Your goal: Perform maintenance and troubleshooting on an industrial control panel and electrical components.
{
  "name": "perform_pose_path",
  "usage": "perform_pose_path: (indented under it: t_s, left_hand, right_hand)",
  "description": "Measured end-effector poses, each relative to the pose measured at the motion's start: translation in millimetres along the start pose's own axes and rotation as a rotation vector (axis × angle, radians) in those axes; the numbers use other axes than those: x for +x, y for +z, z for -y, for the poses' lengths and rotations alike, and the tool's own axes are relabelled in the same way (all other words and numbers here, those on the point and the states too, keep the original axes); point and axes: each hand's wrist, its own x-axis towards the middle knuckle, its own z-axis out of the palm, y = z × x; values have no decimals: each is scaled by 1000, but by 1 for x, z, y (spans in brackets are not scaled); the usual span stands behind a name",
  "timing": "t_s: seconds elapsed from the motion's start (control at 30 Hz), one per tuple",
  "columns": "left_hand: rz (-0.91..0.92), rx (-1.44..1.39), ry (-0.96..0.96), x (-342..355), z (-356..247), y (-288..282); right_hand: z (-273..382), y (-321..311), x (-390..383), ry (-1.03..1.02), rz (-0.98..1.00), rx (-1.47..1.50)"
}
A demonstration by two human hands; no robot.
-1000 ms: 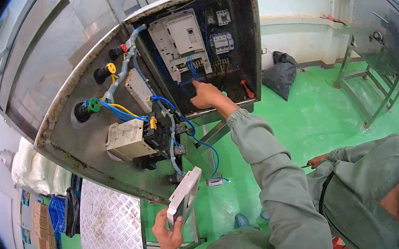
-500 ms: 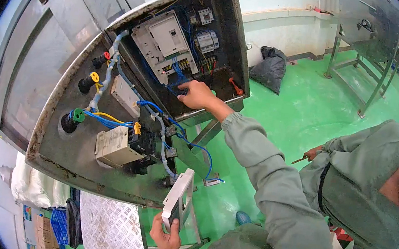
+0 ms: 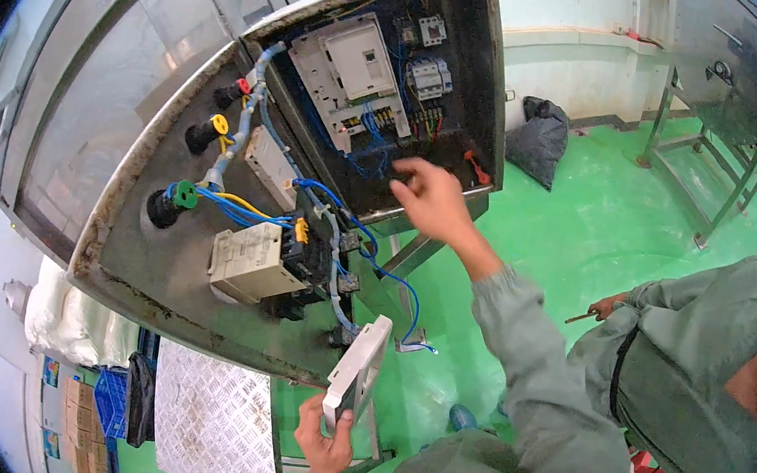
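Observation:
My left hand grips a white plastic cover by its lower end, thumb on the near side, below the open cabinet door. My right hand hovers at the front edge of the electrical cabinet, fingers bent, with a gap showing between thumb and forefinger. Nothing shows in it. Just beyond its fingertips are loose blue wires, which run down from a white drive unit with an exposed terminal row. A red-handled tool lies at the cabinet's right inner corner.
On the door are red, yellow and green button bodies, a beige contactor block and wiring. A co-worker stands at right, a thin stick in one hand. A black bag and steel stand are behind; a checker-plate surface is below left.
My right hand has drawn back a little from the blue wires, toward the right. The left hand still holds the cover. The whole view has shifted, so the cabinet appears further right.

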Motion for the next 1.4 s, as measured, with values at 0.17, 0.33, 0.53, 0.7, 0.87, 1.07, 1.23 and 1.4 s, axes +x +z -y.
perform_pose_path:
  t_s: [0.17,0.33,0.53,0.7,0.87,1.07,1.23,1.4]
  left_hand:
    - [-5,-36,-11,-8,1,0]
    - [-42,-284,-203,-15,-5,8]
    - [-49,-415,-274,-12,-9,16]
    - [-23,-369,-264,-15,-1,16]
    - [33,-351,-216,-17,0,14]
    - [27,-400,-214,-19,1,16]
    - [19,-412,-172,-14,4,24]
    - [11,-326,-92,-7,7,28]
  right_hand:
    - [-3,7,-170,144,-362,361]
    - [25,9,-295,43,20,335]
    - [60,20,-305,185,285,241]
    - [55,38,-308,149,243,145]
    - [51,47,-309,120,174,103]
    - [50,48,-308,53,42,108]
    - [45,56,-298,-7,-38,101]
    - [44,55,-292,-17,-24,91]
